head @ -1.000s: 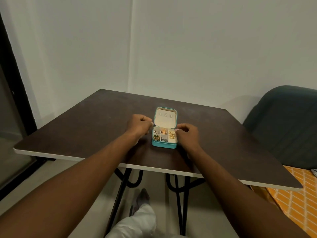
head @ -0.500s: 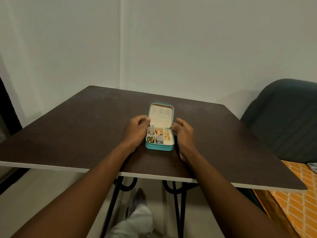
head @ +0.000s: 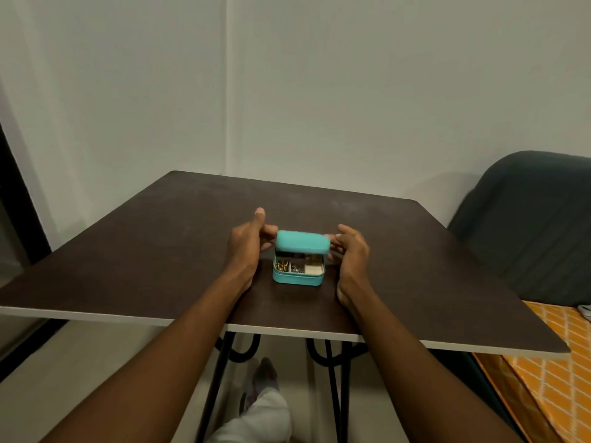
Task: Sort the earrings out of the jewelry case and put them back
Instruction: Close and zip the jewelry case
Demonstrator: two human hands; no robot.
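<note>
While the jewelry case (head: 298,278) sits mid-surface (head: 153,251) squarely between both hands, its half-lowered lid (head: 302,242) runs left to right. The left hand (head: 248,251) presses one end with straightish fingers, and the right hand (head: 351,252) curves against the other, grip unclear.

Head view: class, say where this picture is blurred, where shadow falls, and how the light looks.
Head view: the teal lid is blurred into a smear, as are the fingertips beside it; head view: the lid shades the case's rear compartments; head view: light is dim and warm, without glare on the table.
</note>
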